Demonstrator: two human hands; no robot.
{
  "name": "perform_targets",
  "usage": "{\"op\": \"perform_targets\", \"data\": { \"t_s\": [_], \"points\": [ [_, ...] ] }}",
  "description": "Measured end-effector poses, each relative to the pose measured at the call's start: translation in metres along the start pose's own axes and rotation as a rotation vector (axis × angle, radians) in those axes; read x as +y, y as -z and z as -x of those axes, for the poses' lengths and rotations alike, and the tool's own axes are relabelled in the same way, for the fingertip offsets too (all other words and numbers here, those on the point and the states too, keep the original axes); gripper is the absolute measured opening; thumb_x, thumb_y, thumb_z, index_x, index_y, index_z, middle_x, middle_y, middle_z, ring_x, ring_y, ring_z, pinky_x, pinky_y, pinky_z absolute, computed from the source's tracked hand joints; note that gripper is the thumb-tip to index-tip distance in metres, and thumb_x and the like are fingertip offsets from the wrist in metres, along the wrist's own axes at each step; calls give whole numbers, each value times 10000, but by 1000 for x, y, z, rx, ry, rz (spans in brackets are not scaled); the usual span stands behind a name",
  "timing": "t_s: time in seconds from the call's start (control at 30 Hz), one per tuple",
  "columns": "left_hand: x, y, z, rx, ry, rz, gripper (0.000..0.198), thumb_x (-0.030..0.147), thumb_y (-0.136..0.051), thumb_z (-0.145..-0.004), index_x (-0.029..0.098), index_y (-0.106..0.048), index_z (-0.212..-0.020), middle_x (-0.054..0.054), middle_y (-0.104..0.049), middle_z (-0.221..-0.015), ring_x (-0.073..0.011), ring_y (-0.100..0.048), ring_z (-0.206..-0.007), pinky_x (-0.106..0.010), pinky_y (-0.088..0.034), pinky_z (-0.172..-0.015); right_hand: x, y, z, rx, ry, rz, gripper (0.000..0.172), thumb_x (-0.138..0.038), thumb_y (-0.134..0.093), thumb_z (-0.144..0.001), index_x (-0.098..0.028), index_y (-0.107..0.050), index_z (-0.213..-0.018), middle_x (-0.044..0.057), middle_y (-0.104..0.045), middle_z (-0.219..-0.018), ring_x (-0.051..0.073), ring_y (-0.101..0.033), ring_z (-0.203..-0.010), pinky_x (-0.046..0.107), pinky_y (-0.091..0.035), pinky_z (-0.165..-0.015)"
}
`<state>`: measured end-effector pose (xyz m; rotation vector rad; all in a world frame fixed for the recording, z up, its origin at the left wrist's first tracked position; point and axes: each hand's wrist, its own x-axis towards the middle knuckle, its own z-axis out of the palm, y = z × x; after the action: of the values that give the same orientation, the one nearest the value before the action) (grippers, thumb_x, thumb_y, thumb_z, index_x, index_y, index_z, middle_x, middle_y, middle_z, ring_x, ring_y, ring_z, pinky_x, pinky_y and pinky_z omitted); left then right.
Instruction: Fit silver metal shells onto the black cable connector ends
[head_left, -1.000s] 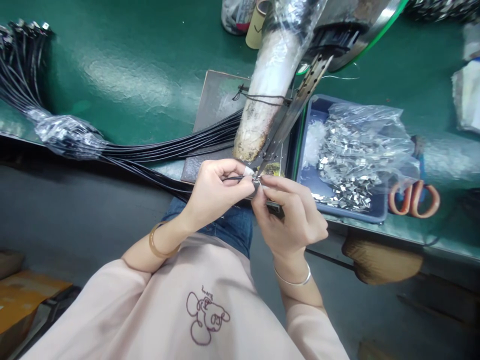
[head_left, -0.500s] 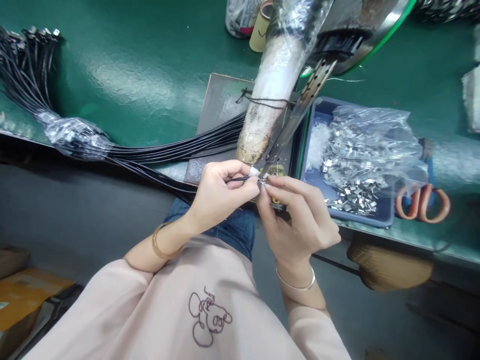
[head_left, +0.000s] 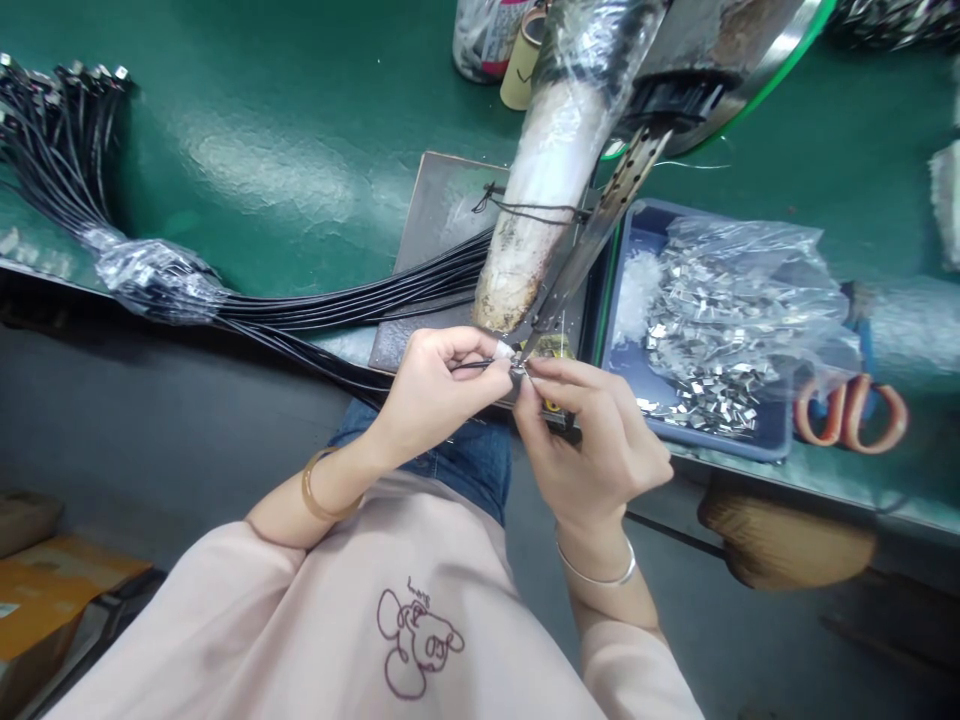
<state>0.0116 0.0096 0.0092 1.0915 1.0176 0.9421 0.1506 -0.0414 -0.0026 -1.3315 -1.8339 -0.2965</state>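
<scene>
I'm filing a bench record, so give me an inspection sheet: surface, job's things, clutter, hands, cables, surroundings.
Surface: green bench top, glossy.
Job's things: thin black cable; perforated metal soldering iron; blue plastic tray of small silver pieces.
Clutter: orange-handled scissors right of the tray.
Hands: left hand pinches the cable; right hand at its end, grip unclear.
Cables: black bundle bound in clear plastic, at left.
Surroundings: orange-brown cardboard box, lower left.

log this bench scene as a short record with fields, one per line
left hand: pinching thin black cable
right hand: holding or touching tiny silvery piece, unclear which
beyond hands: white plastic-wrapped tube, perforated metal rod
right side: blue rectangular plastic tray with small silver metal pieces, orange-handled scissors
left side: long black cable bundle, partly wrapped in clear plastic
</scene>
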Motion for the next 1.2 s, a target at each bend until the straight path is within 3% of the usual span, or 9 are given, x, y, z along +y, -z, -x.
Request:
{"op": "perform_targets", "data": {
  "t_s": [0.33, 0.63, 0.8, 0.93, 1.1, 1.2],
  "points": [
    [1, -2, 4, 40, -70, -54, 74, 185, -668, -694, 145, -666, -632, 65, -364, -475, -51, -286, -471, -199, -255, -441, -4, 1, -3, 27, -28, 22, 172, -113, -742, -840, -247, -644, -886, -1, -781, -920, 161, -767, -810, 265, -625, -758],
    [1, 2, 0, -43, -49, -32, 78, 189, -660, -687, 137, -651, -630, 54, -453, -512, -48, -282, -473, -208, -259, -447, -2, 2, -1, -10, -5, -22, 190, -83, -706, -849, -227, -582, -849, 27, -783, -912, 139, -757, -786, 230, -608, -697],
    [-1, 4, 7, -129, -104, -167, 92, 185, -656, -761, 141, -652, -681, 63, -426, -517, -55, -303, -484, -212, -272, -470, 1, 4, -2, -48, -136, -138, 149, -93, -686, -879, -220, -613, -907, 1, -749, -871, 131, -741, -805, 232, -599, -712],
    [-3, 9, 13, -114, -175, -232, 118, 231, -695, -821, 145, -646, -757, 37, -531, -594, -69, -431, -537, -202, -360, -525, 5, 4, 1, -94, -249, -330, 130, -97, -651, -903, -218, -604, -899, -11, -699, -825, 127, -707, -774, 243, -594, -666],
    [-3, 15, 15, -260, -99, -93, 230, 311, -664, -888, 139, -622, -740, 41, -519, -541, -66, -445, -491, -192, -364, -490, 6, 2, 6, -33, -88, -348, 203, -47, -674, -872, -220, -614, -961, 7, -716, -887, 134, -712, -840, 268, -597, -744],
    [-3, 15, 15, -225, -160, -98, 191, 264, -679, -854, 132, -643, -721, 30, -542, -574, -64, -446, -522, -187, -364, -502, 3, 4, 6, -95, -220, -410, 163, -71, -655, -893, -222, -610, -935, -5, -688, -849, 126, -695, -805, 252, -591, -697]
  ]
}}
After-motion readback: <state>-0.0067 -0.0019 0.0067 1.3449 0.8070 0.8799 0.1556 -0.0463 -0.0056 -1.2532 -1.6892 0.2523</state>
